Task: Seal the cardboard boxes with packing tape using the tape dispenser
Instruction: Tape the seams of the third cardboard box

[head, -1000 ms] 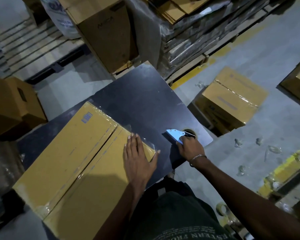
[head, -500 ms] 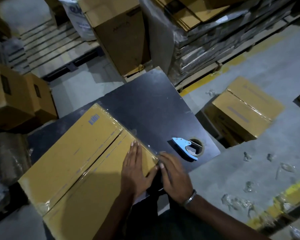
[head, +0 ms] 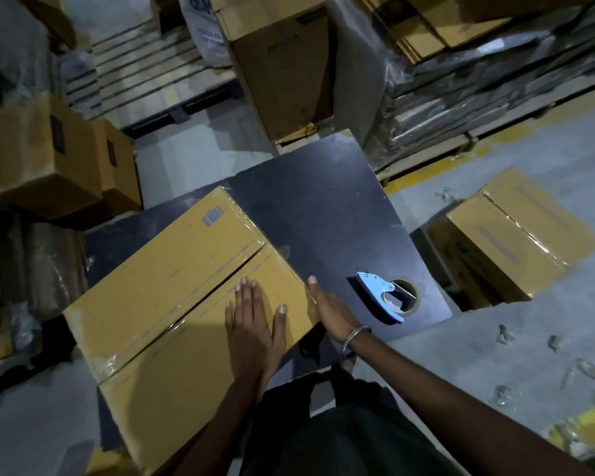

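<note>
While the left hand (head: pixel 255 324) lies flat, fingers straight, on the cardboard box (head: pixel 172 290) on the bench (head: pixel 327 214), the tape end is best pressed down the box's side by the right hand (head: pixel 330 310), its grip spread. The tape dispenser (head: pixel 382 297) is parked nearby, untouched.

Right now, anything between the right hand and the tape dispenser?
Nothing visible. The right hand rests against the box edge; only bare dark table lies between it and the tape dispenser, which sits untouched to its right.
</note>
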Demonstrator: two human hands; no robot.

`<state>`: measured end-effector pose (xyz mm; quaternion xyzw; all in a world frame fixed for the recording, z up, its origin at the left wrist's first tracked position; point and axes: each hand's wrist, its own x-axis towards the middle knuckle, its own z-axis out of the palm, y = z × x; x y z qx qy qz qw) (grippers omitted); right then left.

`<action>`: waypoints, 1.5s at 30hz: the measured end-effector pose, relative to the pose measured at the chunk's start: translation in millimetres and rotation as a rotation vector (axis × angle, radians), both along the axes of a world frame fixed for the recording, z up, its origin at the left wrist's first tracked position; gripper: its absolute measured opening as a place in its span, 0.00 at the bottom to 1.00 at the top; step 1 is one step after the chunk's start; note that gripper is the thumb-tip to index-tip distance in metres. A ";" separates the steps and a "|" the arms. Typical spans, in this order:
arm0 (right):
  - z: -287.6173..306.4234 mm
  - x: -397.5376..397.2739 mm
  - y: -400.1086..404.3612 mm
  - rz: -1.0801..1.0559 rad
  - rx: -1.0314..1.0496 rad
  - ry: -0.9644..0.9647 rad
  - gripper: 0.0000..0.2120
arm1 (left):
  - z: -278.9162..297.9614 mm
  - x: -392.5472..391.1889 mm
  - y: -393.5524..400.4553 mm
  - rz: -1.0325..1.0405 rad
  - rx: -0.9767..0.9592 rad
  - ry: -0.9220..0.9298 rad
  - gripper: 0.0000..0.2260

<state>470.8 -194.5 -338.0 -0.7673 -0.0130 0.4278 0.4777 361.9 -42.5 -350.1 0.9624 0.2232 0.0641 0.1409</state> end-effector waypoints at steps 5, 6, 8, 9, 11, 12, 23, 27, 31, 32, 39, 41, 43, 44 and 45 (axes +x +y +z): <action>12.2 8.8 22.6 0.053 0.030 -0.347 0.28 | -2.5 -0.2 1.9 0.042 -0.023 -0.050 0.25; 12.2 3.8 28.6 0.106 -0.008 -0.462 0.27 | -0.2 -0.1 1.3 0.072 -0.027 -0.053 0.25; 6.4 -3.6 36.5 0.164 -0.093 -0.626 0.27 | 3.5 -0.3 1.7 0.148 -0.019 -0.039 0.27; 6.3 -3.0 38.5 0.177 -0.135 -0.613 0.28 | 4.4 -0.3 3.0 0.195 -0.012 -0.025 0.28; 7.8 4.1 41.2 0.218 -0.276 -0.503 0.34 | 4.0 0.6 6.6 0.299 -0.014 -0.004 0.29; 9.1 10.3 42.6 0.269 -0.355 -0.457 0.38 | 2.7 1.4 8.0 0.339 -0.023 0.005 0.30; 3.2 48.1 109.3 0.296 -0.209 -0.611 0.36 | -4.5 4.6 21.5 0.308 0.016 -0.020 0.26; 13.6 71.4 109.5 0.333 -0.397 -0.527 0.45 | 2.2 2.1 50.9 0.251 0.029 -0.108 0.24; 11.5 80.0 138.6 0.246 -0.189 -0.570 0.40 | -2.3 2.6 74.0 0.286 0.011 -0.070 0.30; 7.2 77.2 145.4 0.251 -0.108 -0.600 0.37 | -5.4 2.8 76.0 0.289 0.019 -0.041 0.31; 0.7 94.8 152.1 0.317 -0.294 -0.445 0.45 | -7.9 4.7 76.4 0.306 0.023 0.042 0.31; 5.5 112.4 157.6 0.293 -0.257 -0.391 0.46 | -8.9 5.3 76.7 0.314 0.023 0.054 0.31; 12.9 119.6 169.6 0.251 -0.105 -0.427 0.41 | -9.4 5.6 76.2 0.320 0.021 0.063 0.31; 13.6 119.6 176.7 0.246 -0.022 -0.453 0.38 | -9.9 5.2 75.9 0.323 0.020 0.064 0.31; 15.4 117.9 183.3 0.266 0.029 -0.471 0.37 | -10.0 5.6 75.9 0.325 0.021 0.063 0.31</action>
